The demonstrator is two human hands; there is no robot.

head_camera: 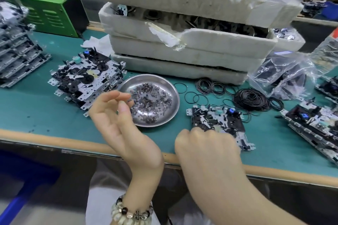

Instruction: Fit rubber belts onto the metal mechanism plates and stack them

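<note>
A metal mechanism plate [219, 120] lies on the green mat in front of me. My right hand [204, 144] rests on its near end, fingers curled over the edge. My left hand [117, 120] hovers beside the steel dish [170, 89], thumb and forefinger close together near the dish's left rim; whether they pinch anything I cannot tell. Loose black rubber belts [250, 99] lie in a heap behind the plate, with single rings [193, 97] spread to its left. A stack of fitted plates [87, 76] stands left of the dish.
The dish holds several small washers. White foam trays [182, 55] of parts are stacked behind it. A taller plate stack [16, 58] and a green box [53, 12] are at far left; plastic bags [285, 76] and more plates [314, 124] are at right.
</note>
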